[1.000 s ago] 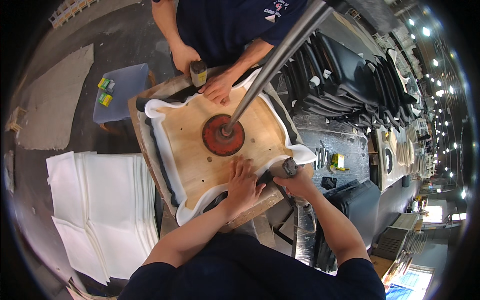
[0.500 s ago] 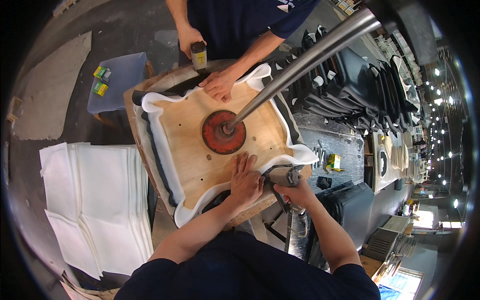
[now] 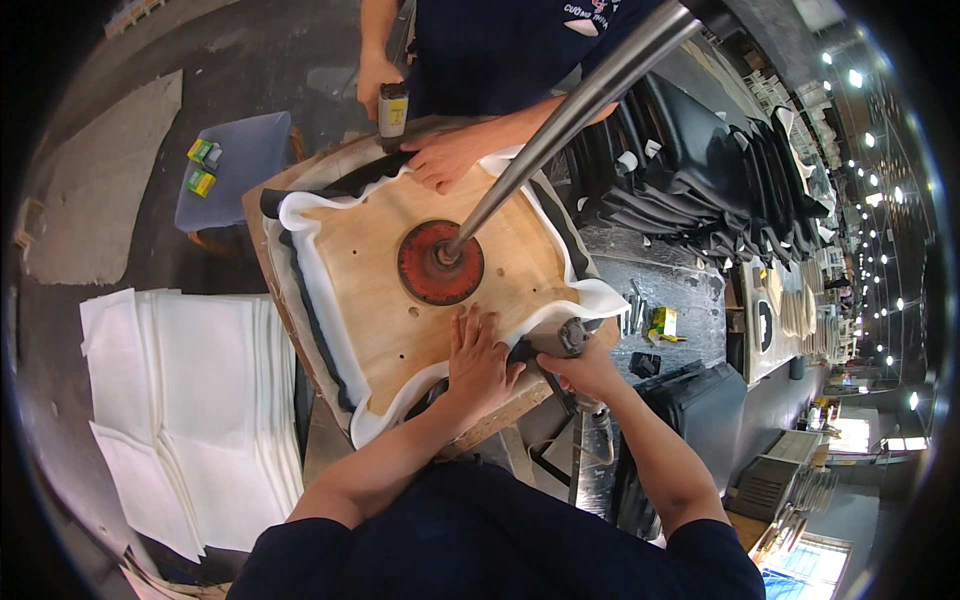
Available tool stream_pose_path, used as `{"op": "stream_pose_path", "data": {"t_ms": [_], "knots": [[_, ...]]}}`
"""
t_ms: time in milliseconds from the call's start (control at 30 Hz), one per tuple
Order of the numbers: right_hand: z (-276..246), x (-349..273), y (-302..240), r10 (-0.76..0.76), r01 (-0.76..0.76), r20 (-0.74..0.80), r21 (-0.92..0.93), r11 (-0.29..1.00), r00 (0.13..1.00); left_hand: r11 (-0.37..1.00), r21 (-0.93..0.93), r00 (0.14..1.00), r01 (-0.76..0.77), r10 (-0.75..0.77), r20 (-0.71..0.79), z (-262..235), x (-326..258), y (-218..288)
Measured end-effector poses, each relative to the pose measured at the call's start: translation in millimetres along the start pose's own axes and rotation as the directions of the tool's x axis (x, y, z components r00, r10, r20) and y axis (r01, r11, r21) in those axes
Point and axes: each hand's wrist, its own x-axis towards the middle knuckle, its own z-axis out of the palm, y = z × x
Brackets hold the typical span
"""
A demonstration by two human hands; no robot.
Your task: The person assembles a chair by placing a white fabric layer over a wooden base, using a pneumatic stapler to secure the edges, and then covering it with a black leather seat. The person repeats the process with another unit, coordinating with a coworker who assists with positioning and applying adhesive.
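Observation:
A square wooden panel (image 3: 375,310) lies face up, with white foam (image 3: 325,315) and a black cover (image 3: 305,270) bunched around its edges. My left hand (image 3: 482,365) rests on the near edge, its fingers stretched flat over the wood and its thumb apart, beside the folded foam. Wrapped around the handle of a grey staple gun (image 3: 557,338), my right hand (image 3: 588,372) holds the tool's nose at the near right edge, close to my left thumb. A red round pad (image 3: 415,265) on a metal rod (image 3: 540,150) presses on the panel's middle.
Across the panel, a co-worker's hand (image 3: 377,82) holds another staple gun (image 3: 392,112); their other hand (image 3: 445,155) lies on the far edge. White sheets (image 3: 200,380) are stacked at left, black covers (image 3: 690,160) at right. Small boxes sit on a blue-topped stool (image 3: 240,165).
My right hand and its staple gun have shifted a little left, toward my left hand. My left hand has slid slightly left. The co-worker's hand on the panel has moved slightly left and farther away.

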Motion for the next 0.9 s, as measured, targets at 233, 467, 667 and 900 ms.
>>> {"op": "stream_pose_path", "data": {"t_ms": [233,467,667,900], "knots": [[5.1,-6.4,19.5,-0.103,0.096,0.039,0.161,0.982,0.994,0.996,-0.075,0.995,0.039,-0.046,-0.087,9.2,3.0,-2.6],[10.8,-5.5,11.3,-0.024,0.021,0.074,0.041,0.999,0.997,0.983,-0.176,0.993,0.055,-0.072,-0.093,10.3,-3.1,-3.1],[20.2,-5.4,-4.0,-0.028,0.028,0.013,-0.012,1.0,1.0,0.992,-0.124,0.998,0.035,-0.042,-0.049,3.3,-4.2,-5.8],[10.9,-2.8,19.8,-0.106,0.099,0.03,0.18,0.979,0.994,0.998,-0.025,0.984,-0.061,0.056,-0.172,0.4,-14.9,-7.8]]}}
